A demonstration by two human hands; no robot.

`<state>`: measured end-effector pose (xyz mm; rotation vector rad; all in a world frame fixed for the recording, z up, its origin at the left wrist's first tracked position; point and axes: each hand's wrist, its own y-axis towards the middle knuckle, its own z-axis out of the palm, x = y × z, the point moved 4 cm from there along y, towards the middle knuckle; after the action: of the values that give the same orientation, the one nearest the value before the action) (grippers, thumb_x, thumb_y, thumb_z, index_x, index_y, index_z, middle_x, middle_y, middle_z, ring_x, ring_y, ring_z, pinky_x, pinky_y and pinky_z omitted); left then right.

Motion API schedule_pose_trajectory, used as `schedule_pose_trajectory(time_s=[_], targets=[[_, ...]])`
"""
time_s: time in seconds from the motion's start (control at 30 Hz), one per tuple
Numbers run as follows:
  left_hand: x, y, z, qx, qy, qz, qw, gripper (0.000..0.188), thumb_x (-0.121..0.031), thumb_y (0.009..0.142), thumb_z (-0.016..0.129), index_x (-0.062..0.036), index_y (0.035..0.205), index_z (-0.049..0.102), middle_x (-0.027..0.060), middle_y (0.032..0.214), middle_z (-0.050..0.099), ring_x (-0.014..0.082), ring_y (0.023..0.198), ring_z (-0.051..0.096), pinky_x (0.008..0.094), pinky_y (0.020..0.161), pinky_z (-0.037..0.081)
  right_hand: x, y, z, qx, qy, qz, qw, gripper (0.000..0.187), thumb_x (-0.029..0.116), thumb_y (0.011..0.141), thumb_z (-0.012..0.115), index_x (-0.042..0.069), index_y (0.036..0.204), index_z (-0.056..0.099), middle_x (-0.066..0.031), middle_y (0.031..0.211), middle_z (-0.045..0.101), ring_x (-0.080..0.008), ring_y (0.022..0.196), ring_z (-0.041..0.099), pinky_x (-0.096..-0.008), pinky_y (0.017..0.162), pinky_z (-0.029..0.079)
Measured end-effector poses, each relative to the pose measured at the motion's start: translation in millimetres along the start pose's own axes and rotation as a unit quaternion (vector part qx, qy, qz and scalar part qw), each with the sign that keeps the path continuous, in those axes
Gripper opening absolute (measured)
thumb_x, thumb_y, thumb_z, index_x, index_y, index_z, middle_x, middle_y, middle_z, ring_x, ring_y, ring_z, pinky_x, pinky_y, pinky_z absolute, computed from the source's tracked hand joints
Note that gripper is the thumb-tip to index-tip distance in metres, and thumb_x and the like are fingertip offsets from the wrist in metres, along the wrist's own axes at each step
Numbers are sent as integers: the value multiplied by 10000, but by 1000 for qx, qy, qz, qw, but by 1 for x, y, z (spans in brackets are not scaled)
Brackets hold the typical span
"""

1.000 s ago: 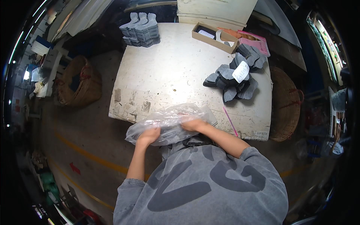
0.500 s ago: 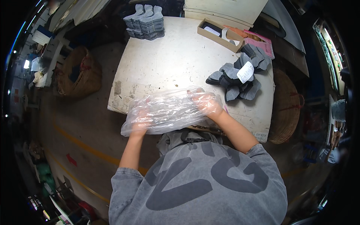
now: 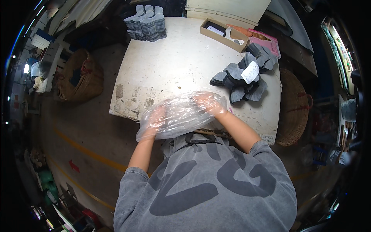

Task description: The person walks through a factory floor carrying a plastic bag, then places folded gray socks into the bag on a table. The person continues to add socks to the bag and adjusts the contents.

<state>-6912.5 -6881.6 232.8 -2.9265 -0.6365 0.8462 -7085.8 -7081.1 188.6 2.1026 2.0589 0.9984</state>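
Note:
A clear, crinkled plastic bag point(image 3: 179, 118) is held up at the table's near edge, spanning both my hands. My left hand point(image 3: 156, 117) is at its left end and my right hand point(image 3: 208, 103) at its upper right. Both show through the shiny film, which covers them down to about the wrists. Creases and glare blur the fingers, but the bag hangs from both hands. Just beyond my right hand lies a loose heap of grey and black sock-shaped pieces point(image 3: 236, 92), with a white paper label point(image 3: 250, 72) on top.
Tied stacks of grey sock-shaped pieces point(image 3: 148, 29) stand on the white table point(image 3: 174, 58) at the far left. At the far right are an open cardboard box point(image 3: 220, 36) and a pink folder point(image 3: 270, 45). Wicker baskets stand left point(image 3: 92, 77) and right point(image 3: 291, 112) of the table.
My left hand has moved right and slightly up, closer to my right hand. The bag between them has bunched up narrower. My right hand has stayed nearly in place.

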Motion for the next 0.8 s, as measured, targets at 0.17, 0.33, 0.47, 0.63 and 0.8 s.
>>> schedule_pose_trajectory(time_s=[0.17,0.33,0.47,0.63,0.8], targets=[[14,15,-5,25,39,-79,996,515,-121,981,497,-59,1492,473,284,1251,646,445,1196,601,493,1064,463,-4,3,-4,-15,119,5,993,320,63,847,654,77,1162,709,-132,1084,726,-304,1012,699,-415,935,561],[25,12,2,13,71,-69,995,548,-85,948,524,-38,1491,461,303,1328,594,464,1241,566,508,1098,428,3,9,3,22,-29,30,999,201,74,852,629,65,1021,736,-139,1010,728,-291,938,708,-409,849,576],[46,7,19,10,28,-74,997,536,-53,912,561,-23,1445,510,281,1378,576,454,1286,543,490,1127,411,11,6,-1,35,-30,-19,999,138,117,841,636,96,949,720,-118,933,706,-296,898,697,-412,810,566],[55,4,20,14,37,-6,999,406,-81,891,595,-42,1292,642,239,1283,652,376,1251,596,451,1064,474,13,1,-13,25,30,-27,999,86,134,785,654,100,858,683,-104,833,656,-306,821,673,-428,757,552],[50,-9,20,110,152,-60,980,420,-299,1044,427,-62,1296,664,205,1308,652,357,1274,570,445,1135,395,24,-1,-29,61,-99,-21,993,69,165,786,656,122,838,641,-72,824,626,-261,867,653,-432,788,520]])
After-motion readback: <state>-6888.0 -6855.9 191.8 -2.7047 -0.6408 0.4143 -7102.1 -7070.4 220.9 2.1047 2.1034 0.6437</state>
